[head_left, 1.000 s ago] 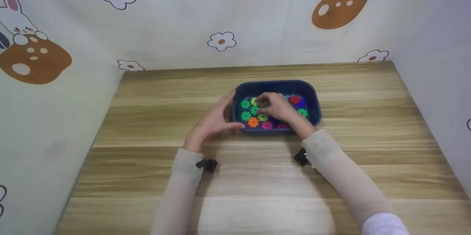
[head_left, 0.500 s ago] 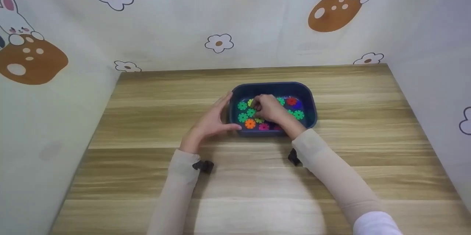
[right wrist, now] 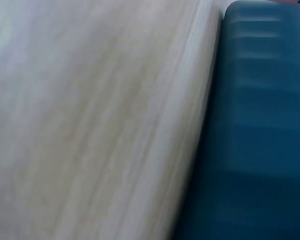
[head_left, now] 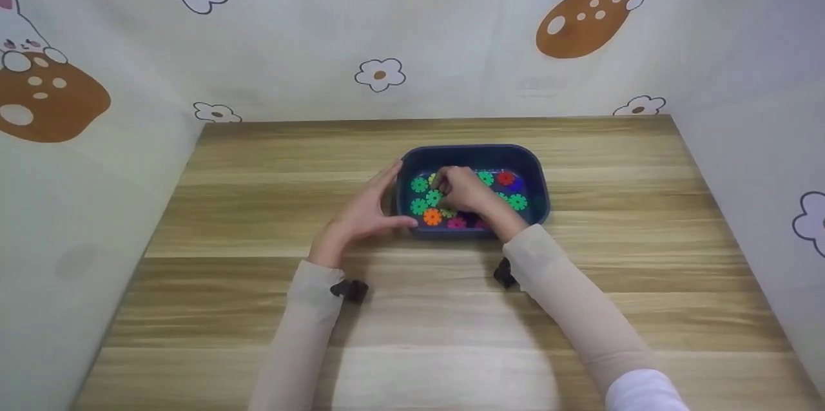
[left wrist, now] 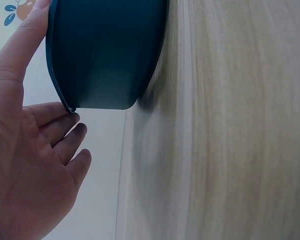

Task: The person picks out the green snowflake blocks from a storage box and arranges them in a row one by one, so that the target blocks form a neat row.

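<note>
A dark blue plastic basin (head_left: 536, 205) with rounded corners stands on the wooden table. Across its floor lie several flat, notched flower-shaped plastic discs, among them an orange disc (head_left: 432, 217), a red disc (head_left: 506, 178) and a green disc (head_left: 419, 185). My left hand (head_left: 364, 212) rests against the basin's left end, thumb at the near corner and fingers toward the far one. In the left wrist view the left hand (left wrist: 35, 165) touches the basin's wall (left wrist: 105, 55) with its fingers spread. My right hand (head_left: 465, 191) reaches inside with bent fingers over the discs; whether it pinches one is hidden.
The light wooden table (head_left: 271, 218) spreads around the basin. Behind it hangs a pale cloth wall (head_left: 290, 44) with printed flowers and rabbits, and similar walls rise at both sides. A small black camera (head_left: 351, 290) sits at the left cuff.
My right hand has shifted slightly left inside the basin, uncovering a green disc behind it. My left hand keeps its place at the basin's end. The whole head view drifts a little.
</note>
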Demonstrator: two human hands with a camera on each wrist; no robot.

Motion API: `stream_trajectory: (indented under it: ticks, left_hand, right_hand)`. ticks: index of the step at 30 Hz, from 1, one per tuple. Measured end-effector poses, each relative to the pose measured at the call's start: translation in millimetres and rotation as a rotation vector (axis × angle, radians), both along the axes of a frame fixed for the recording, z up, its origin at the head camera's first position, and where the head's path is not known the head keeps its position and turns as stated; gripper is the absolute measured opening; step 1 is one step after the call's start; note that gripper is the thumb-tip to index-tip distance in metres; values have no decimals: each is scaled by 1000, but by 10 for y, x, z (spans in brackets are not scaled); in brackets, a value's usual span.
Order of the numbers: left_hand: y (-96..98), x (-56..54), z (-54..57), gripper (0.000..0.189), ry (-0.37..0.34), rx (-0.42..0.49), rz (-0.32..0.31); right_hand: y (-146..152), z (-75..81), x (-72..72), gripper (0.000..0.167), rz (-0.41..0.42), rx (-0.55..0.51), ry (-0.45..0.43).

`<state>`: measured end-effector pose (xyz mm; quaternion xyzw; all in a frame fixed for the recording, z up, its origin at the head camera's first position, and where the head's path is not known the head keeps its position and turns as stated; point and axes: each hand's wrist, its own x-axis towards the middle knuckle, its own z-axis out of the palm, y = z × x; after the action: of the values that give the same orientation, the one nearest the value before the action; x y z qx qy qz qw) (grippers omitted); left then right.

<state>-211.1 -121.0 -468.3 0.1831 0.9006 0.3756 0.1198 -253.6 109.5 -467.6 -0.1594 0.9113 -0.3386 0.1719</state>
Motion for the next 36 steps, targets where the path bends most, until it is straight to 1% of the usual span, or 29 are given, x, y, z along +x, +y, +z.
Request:
stream_trajectory:
  ticks: [6, 9, 16, 20, 24, 29, 36]
  left_hand:
    - [13, 6, -1, 109, 5, 30, -19]
    - [5, 6, -9, 109, 5, 27, -19]
    - [-26, -1, -5, 111, 2, 25, -19]
    - [-33, 1, -3, 111, 4, 21, -22]
    - [-35, 3, -2, 112, 3, 19, -13]
    - [-29, -1, -8, 112, -4, 22, -11]
    - [3, -13, -22, 111, 19, 39, -19]
  right_hand:
    - [10, -15, 19, 35, 12, -20, 20]
    - [8, -27, 17, 34, 14, -27, 21]
    - [-15, -43, 4, 27, 11, -66, 39]
    - [-20, -49, -2, 23, -7, -89, 62]
    - [-18, -45, -4, 21, -26, -113, 67]
    - [-4, -36, -2, 22, -40, -136, 66]
    - [37, -13, -11, 22, -88, -154, 75]
